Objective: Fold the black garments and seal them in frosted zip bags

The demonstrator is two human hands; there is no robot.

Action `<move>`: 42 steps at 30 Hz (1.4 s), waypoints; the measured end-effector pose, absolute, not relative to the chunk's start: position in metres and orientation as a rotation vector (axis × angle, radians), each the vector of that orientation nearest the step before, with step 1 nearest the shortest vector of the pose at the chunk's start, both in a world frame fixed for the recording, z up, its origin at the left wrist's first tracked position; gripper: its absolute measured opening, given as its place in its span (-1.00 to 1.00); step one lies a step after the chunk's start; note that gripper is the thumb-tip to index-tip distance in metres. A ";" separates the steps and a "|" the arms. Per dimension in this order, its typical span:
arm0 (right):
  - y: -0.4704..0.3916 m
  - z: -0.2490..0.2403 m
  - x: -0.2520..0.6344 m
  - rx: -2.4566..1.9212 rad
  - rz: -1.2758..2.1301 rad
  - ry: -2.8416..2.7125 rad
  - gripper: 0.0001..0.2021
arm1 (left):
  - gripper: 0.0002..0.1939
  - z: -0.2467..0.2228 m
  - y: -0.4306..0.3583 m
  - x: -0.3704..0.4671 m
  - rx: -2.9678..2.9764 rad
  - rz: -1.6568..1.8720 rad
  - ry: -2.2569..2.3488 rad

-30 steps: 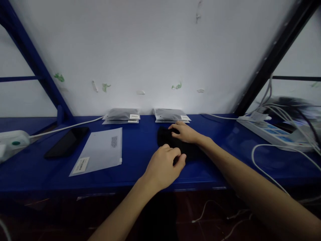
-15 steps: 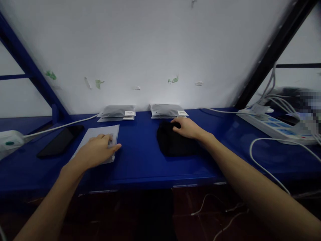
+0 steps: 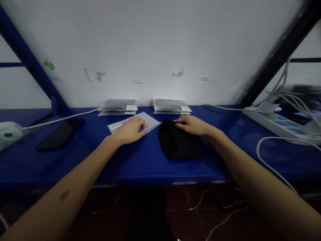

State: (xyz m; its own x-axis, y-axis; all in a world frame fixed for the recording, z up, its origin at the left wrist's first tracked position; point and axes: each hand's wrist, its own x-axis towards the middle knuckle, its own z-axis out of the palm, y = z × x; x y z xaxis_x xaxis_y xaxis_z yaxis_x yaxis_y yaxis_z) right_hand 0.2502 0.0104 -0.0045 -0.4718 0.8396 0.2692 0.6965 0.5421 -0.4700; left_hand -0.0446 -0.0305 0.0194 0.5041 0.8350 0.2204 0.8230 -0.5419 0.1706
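Observation:
A flat white plastic bag [image 3: 148,119] with a printed label lies at an angle near the middle of the blue table [image 3: 140,164]. My left hand [image 3: 131,130] is closed on its near edge, fingers curled and pinching the plastic. Just to the right, a folded black cloth item [image 3: 179,144] rests on the table, its upper left edge close against the bag's corner. My right hand [image 3: 192,125] is on the top edge of the black item, with thumb and fingers closed round the fabric.
Two filled, labelled bags, one at left [image 3: 117,105] and one at right [image 3: 170,105], lie against the white wall. A black phone [image 3: 60,134] and a white plug block [image 3: 10,134] are at left. A power strip [image 3: 283,125] with white cables stands at right.
My left hand has moved right from beside the phone, bringing the white bag with it and turning it. My right hand has stayed at the black item. The camera view has shifted slightly.

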 end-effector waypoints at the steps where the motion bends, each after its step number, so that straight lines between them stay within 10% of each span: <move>1: 0.010 -0.005 0.250 -1.232 0.400 -2.310 -0.74 | -0.84 0.016 -0.028 -0.045 2.677 0.491 1.489; 24: -0.016 0.010 0.228 -1.151 0.269 -2.454 -0.77 | -0.69 0.018 -0.042 -0.044 2.367 0.535 1.436; 42: -0.042 0.002 0.169 -0.952 -0.468 -2.199 -0.76 | -0.87 0.010 -0.045 -0.019 2.193 0.789 1.620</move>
